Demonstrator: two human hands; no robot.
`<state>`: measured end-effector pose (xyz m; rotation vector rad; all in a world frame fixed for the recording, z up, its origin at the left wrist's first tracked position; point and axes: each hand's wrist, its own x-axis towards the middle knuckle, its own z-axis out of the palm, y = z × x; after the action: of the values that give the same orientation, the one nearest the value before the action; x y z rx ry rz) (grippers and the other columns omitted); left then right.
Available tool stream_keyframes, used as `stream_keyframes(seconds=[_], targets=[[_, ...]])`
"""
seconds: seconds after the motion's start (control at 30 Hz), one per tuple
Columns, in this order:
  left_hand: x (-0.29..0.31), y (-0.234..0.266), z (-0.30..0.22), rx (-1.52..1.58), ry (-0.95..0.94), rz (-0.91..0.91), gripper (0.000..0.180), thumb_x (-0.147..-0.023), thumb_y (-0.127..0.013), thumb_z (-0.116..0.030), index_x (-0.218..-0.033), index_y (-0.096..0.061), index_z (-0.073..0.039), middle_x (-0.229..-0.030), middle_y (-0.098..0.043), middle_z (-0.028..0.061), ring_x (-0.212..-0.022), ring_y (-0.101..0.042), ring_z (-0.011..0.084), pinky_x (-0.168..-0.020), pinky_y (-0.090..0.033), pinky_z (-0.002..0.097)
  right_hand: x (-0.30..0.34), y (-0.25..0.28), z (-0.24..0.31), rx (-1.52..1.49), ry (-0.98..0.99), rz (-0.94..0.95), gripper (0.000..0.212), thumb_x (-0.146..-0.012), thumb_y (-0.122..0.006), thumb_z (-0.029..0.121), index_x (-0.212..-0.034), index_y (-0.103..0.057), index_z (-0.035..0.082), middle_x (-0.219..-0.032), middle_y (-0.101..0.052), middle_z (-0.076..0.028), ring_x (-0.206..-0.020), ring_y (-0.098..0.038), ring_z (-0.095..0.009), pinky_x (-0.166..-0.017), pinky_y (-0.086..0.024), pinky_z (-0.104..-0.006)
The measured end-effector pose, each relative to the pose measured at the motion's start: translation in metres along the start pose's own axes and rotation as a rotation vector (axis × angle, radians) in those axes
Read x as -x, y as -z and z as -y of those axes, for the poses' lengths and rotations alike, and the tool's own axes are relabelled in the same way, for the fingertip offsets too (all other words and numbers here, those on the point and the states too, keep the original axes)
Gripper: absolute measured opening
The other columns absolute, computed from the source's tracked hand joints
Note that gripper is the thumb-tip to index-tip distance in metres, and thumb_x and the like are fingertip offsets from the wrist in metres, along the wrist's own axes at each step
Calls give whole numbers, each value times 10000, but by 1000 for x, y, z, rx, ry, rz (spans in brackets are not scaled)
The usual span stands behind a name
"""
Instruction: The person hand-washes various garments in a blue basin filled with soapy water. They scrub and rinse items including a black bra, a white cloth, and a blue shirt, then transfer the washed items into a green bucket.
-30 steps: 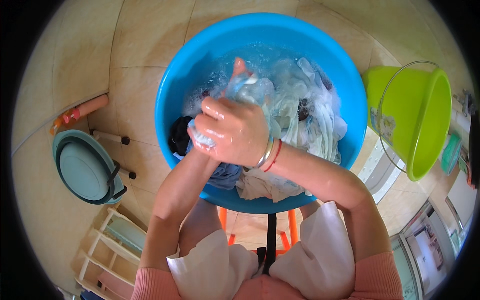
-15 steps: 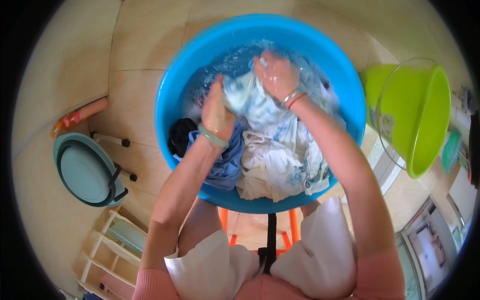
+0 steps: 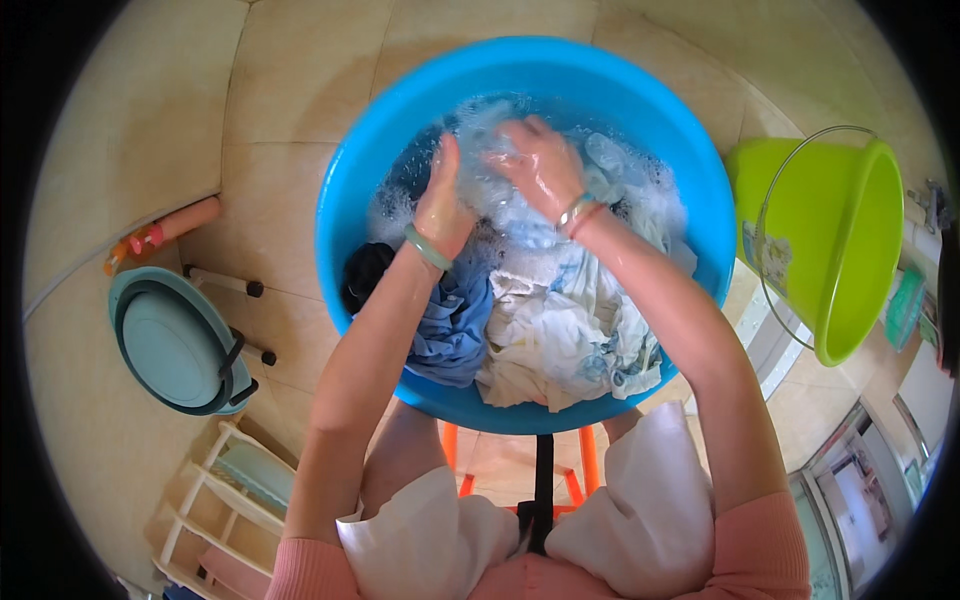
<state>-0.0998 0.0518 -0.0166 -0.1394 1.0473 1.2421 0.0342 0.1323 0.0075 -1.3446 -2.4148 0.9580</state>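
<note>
A big blue basin stands in front of me with soapy water and wet laundry in it. My left hand is over the water at the left, seen edge-on, fingers stretched upward. Across from it, my right hand has its fingers apart, reaching left over the foam. No cloth shows gripped in either hand, though splashing blurs the gap between them. Pale white-and-blue cloth is heaped on the basin's near side. Beside it lie a blue garment and a black one.
A lime-green bucket with a wire handle stands at the right. To the left are a grey-green folding basin, orange-pink bottles and a white shelf rack. Orange stool legs show under the basin's near edge.
The pale cloth between my hands has dropped into the water, which now splashes and foams there. My right hand has loosened and come slightly lower.
</note>
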Motion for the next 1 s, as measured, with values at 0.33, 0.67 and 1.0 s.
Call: stream_keyframes(seconds=[0.33,0.67,1.0], targets=[[18,-8,-3,497,239,565,304,-956,-584,-357,-1190,-591,-163,-1130,-595,123,-936,-598,246,-730,-506,345,74,30,122,-33,564,-178,145,-736,-703,224,-778,-585,153,-847,-452,-31,-775,-555,-176,-536,-479,-277],[46,-36,-14,434,423,273,455,-972,-458,-521,-1024,-593,-89,-973,-645,88,-907,-625,201,-797,-500,362,32,20,109,-192,569,-291,225,-728,-718,202,-606,-544,128,-677,-494,-35,-551,-572,-189,-425,-452,-330],[45,-32,-5,192,-11,-100,390,-1010,-415,-382,-1265,-540,-114,-1273,-581,55,-1174,-550,224,-1006,-430,373,-7,-3,-24,5,-2,-166,292,-920,-557,352,-828,-644,89,-829,-637,-164,-783,-615,-359,-654,-502,-443]])
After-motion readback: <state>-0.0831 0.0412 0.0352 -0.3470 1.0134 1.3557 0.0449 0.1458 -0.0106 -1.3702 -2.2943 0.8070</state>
